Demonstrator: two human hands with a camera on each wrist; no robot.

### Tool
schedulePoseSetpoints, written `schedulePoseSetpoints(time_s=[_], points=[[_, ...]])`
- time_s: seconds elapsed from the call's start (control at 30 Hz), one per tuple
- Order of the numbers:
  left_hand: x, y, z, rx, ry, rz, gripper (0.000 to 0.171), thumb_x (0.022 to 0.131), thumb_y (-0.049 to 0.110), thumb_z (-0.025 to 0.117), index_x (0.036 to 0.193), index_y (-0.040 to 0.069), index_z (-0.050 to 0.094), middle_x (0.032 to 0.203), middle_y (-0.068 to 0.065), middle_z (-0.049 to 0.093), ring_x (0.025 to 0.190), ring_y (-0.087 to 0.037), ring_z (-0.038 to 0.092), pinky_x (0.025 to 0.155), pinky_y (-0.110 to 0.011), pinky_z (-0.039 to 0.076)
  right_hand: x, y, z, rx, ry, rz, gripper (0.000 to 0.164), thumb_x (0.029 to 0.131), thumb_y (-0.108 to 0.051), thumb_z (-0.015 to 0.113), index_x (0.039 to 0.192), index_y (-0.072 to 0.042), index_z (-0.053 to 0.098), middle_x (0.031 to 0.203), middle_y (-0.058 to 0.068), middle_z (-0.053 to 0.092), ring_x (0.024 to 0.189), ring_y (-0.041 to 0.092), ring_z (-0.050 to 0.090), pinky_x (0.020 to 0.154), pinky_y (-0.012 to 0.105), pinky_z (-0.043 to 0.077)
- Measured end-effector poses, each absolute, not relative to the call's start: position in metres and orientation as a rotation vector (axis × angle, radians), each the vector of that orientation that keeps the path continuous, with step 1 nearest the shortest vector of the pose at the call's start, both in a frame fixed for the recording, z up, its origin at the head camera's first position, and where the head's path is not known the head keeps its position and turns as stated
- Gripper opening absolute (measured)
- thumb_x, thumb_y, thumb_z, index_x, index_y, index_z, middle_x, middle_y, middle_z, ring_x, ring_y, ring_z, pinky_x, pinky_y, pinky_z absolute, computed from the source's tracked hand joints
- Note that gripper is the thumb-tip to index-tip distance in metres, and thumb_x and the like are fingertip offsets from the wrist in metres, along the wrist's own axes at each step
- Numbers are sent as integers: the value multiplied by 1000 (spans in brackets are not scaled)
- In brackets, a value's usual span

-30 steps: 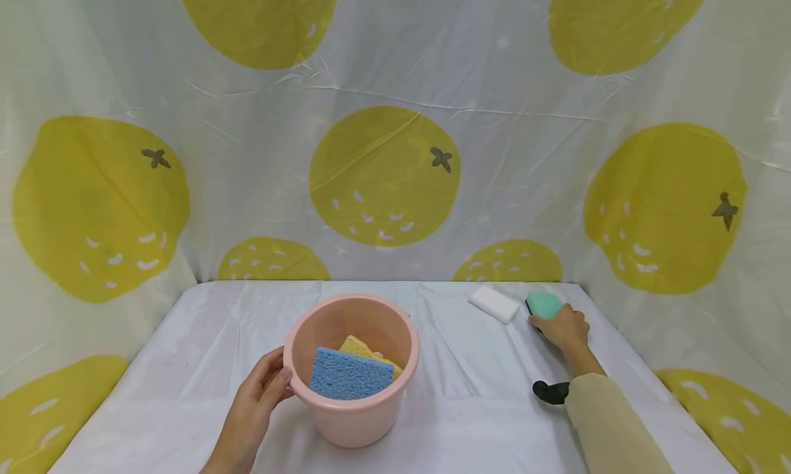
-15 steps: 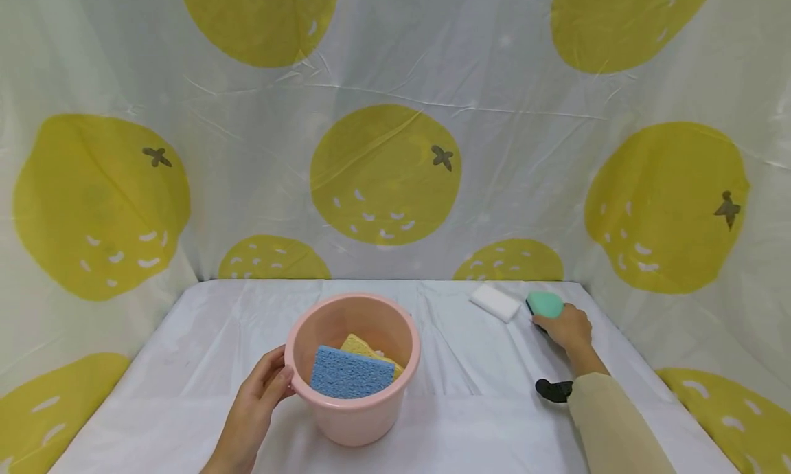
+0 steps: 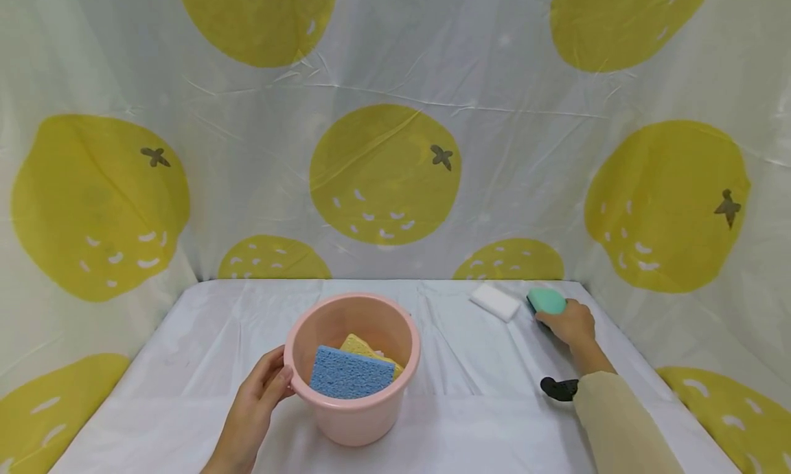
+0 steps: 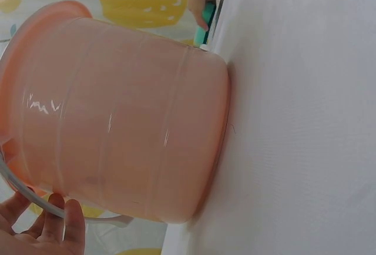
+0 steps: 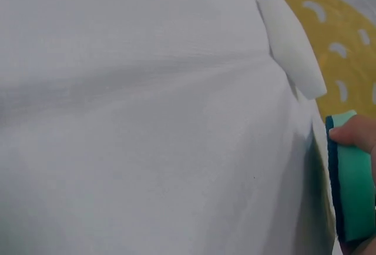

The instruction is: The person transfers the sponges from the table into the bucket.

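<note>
My left hand grips the left side of a pink plastic bucket, thumb over the rim. In the left wrist view those fingers lie against the bucket wall beside its pale carrying handle. A blue sponge rests inside, over a yellow sponge; the bottom is largely hidden. Far to the right, my right hand pinches a green sponge. The right wrist view shows the green sponge's dark scouring layer facing the tablecloth, with a fingertip at one end.
A white sponge lies just left of the green one, near the table's back edge. White cloth with creases covers the table. Curtains with yellow fruit prints close in the back and both sides.
My right hand has shifted slightly right, and the green sponge has moved a little with it. The left hand and bucket stay in place.
</note>
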State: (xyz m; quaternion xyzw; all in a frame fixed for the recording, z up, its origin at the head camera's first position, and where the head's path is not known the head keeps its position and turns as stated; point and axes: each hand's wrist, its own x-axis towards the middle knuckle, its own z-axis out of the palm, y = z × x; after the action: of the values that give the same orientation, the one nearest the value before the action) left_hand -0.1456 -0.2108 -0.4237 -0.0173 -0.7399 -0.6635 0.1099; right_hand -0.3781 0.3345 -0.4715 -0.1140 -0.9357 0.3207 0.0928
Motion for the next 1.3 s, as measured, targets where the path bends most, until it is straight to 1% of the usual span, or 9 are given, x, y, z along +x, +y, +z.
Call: schedulePoseSetpoints(time_s=[0.23,0.5,0.7,0.9,1.0,1.3], points=[[-145,-213,-424,-68,-2168,-1951,44,111,25,53,149,4,49,143,-16,54,117,-16,61,92,-24,54,-378,335,-460,-294,-2765,926,80,89,-32,75,136,23,40,126,42,49,112,54,51,92,65,45],[-145,-212,-424,-89,-2163,-1948,43,111,24,53,149,4,50,143,-17,54,117,-15,61,92,-24,54,-379,337,-451,-277,-2770,974,86,90,-33,75,143,21,34,134,42,45,117,54,47,95,66,44],[-145,-212,-424,-130,-2151,-1956,42,111,22,52,148,3,49,142,-18,54,117,-17,62,92,-26,54,-377,333,-439,-210,-2761,981,88,91,-34,76,146,20,32,138,41,43,119,54,47,95,67,45],[-145,-212,-424,-124,-2156,-1954,41,111,22,52,148,4,50,142,-17,55,117,-17,62,92,-26,54,-376,326,-426,-51,-2730,927,83,89,-31,77,139,23,40,130,43,48,113,55,50,90,66,46],[-145,-212,-425,-118,-2159,-1953,42,111,23,52,148,4,50,142,-17,55,117,-16,61,92,-26,54,-375,324,-421,-8,-2733,925,82,89,-31,77,139,23,40,129,43,49,111,55,52,87,65,48],[-144,-212,-427,-139,-2145,-1952,40,111,21,52,148,4,51,141,-17,55,117,-19,61,91,-26,55,-375,316,-408,48,-2753,941,87,90,-32,78,145,20,36,136,42,46,115,53,49,92,67,46]])
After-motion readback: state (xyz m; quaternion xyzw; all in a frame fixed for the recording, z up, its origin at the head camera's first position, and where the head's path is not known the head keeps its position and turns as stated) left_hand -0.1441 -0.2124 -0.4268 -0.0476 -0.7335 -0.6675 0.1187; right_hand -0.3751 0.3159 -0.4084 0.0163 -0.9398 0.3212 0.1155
